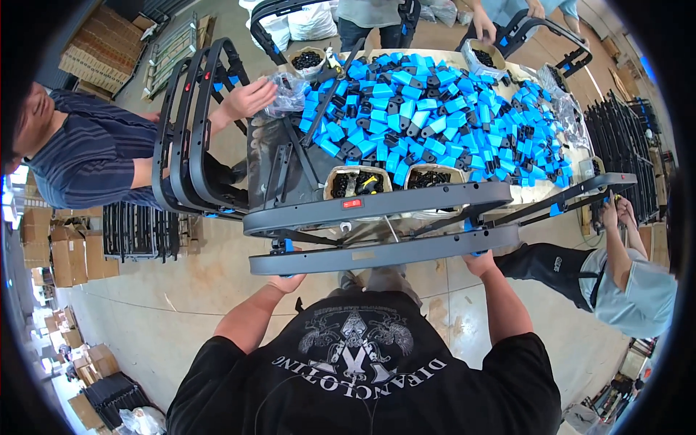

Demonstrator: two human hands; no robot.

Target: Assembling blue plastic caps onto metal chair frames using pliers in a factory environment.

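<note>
A black frame [435, 243] with two long, round-cornered bars spans the space before my body. Its far bar carries a small red label [351, 204]. My left hand [288, 281] is closed under the near bar's left end, beside a blue fitting [288, 245]; part of its fingers is hidden. At the right end my right hand [478, 262] grips the same bar from below, next to another blue piece. Just beyond the frame stand two tubs [327, 185] [460, 175] of small black parts, and a yellow-and-black tool [370, 184] lies in the left one.
A large heap of blue-and-black plastic pieces [420, 116] covers the table [262, 138]. On the left a person in a striped shirt [101, 148] reaches toward a clear plastic bag [286, 94], near upright black frames [190, 138]. Another person [616, 283] works at the right.
</note>
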